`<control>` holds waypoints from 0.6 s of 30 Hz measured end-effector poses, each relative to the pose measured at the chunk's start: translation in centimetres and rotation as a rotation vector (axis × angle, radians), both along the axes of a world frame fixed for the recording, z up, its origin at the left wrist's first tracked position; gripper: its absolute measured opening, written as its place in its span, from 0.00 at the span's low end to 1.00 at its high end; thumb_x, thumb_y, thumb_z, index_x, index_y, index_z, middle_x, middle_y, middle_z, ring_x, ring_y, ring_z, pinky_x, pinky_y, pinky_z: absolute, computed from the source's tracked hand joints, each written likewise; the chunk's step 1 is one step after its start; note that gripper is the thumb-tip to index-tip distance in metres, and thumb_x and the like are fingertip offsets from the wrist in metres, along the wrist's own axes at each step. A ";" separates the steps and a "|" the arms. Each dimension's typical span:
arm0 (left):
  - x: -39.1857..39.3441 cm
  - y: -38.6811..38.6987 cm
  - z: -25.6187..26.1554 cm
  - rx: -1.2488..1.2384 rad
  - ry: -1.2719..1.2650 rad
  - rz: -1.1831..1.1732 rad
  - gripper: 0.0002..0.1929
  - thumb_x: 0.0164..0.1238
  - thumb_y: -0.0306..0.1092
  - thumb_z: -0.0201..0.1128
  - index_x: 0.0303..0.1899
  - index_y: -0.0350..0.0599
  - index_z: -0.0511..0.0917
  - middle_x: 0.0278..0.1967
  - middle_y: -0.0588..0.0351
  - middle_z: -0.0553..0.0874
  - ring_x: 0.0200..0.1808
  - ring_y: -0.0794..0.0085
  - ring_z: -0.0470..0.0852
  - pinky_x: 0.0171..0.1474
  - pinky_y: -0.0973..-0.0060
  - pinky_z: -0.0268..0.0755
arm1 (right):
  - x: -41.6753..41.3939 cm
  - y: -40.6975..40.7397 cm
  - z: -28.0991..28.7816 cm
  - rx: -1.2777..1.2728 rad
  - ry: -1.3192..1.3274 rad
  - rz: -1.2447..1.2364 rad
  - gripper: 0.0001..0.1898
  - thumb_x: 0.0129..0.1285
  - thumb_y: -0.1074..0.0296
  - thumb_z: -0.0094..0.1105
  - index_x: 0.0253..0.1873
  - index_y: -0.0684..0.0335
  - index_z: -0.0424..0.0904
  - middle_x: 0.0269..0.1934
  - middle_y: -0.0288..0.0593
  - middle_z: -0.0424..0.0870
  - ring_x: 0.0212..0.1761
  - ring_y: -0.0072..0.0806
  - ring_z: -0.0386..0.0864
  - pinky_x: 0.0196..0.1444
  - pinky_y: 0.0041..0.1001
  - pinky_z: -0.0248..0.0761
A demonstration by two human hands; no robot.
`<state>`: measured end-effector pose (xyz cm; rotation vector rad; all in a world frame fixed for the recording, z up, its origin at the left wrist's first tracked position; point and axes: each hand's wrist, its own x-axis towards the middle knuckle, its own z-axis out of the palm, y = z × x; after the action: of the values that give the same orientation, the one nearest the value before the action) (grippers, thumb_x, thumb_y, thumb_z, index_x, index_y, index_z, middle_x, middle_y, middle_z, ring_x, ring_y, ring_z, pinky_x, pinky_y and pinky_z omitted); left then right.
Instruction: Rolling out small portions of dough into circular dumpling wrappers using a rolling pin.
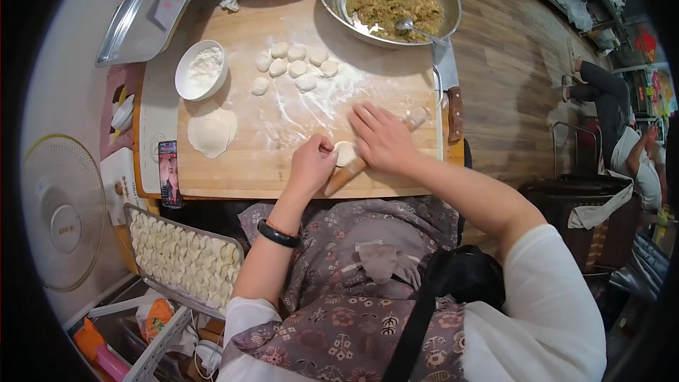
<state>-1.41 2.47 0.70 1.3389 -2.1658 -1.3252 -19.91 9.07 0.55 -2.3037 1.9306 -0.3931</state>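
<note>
My left hand (312, 162) pinches the left edge of a small dough round (346, 154) on the floured wooden board (254, 175). Over a wooden rolling pin (346, 176) lies my right hand (383, 137), its palm pressing on the pin and its fingers stretched forward. The pin slants across the right side of the dough round and hides part of it. Farther up the board are several dough pieces (297, 69) amid loose flour. Rolled wrappers (209, 132) overlap at the left, below a white bowl of flour (204, 66).
A metal bowl of filling (395, 0) with a spoon (406, 24) stands at the back right, near a wooden-handled cleaver (455, 114). A phone (170, 172) rests at the board's left edge. Lower left are a tray of dumplings (183, 254) and a fan (63, 215). Another person (610, 106) sits far right.
</note>
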 end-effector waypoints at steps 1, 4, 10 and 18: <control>0.1 0.0 -0.3 0.060 0.077 0.060 0.08 0.58 0.34 0.64 0.34 0.40 0.78 0.28 0.50 0.83 0.29 0.62 0.82 0.35 0.70 0.74 | 0.2 -1.8 0.1 0.002 0.007 -0.006 0.28 0.62 0.59 0.53 0.63 0.69 0.63 0.65 0.56 0.63 0.66 0.46 0.62 0.67 0.38 0.55; -1.0 -1.6 -0.6 -0.141 -0.039 0.132 0.10 0.57 0.34 0.65 0.36 0.40 0.78 0.26 0.51 0.82 0.27 0.63 0.81 0.35 0.72 0.74 | 0.7 -7.5 -0.3 -0.216 -0.125 -0.151 0.27 0.60 0.59 0.53 0.61 0.69 0.66 0.64 0.56 0.65 0.66 0.45 0.63 0.66 0.39 0.57; 0.5 -0.6 -0.4 -0.180 -0.063 -0.031 0.09 0.60 0.35 0.62 0.36 0.40 0.78 0.27 0.49 0.83 0.28 0.63 0.81 0.35 0.70 0.74 | 0.9 -0.6 0.6 0.000 -0.050 -0.027 0.27 0.62 0.59 0.51 0.63 0.69 0.64 0.64 0.56 0.64 0.67 0.46 0.62 0.67 0.36 0.55; -0.3 -2.0 0.2 -0.134 -0.090 0.081 0.10 0.56 0.36 0.66 0.35 0.41 0.79 0.27 0.49 0.83 0.28 0.63 0.82 0.34 0.71 0.74 | 1.8 -8.3 -0.8 -0.176 -0.163 -0.160 0.30 0.60 0.58 0.54 0.64 0.67 0.63 0.66 0.53 0.63 0.66 0.45 0.63 0.63 0.40 0.60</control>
<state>-1.70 0.44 0.86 1.4419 -2.1900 -1.0896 -18.07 0.79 -0.27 -2.1424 2.0787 -0.7708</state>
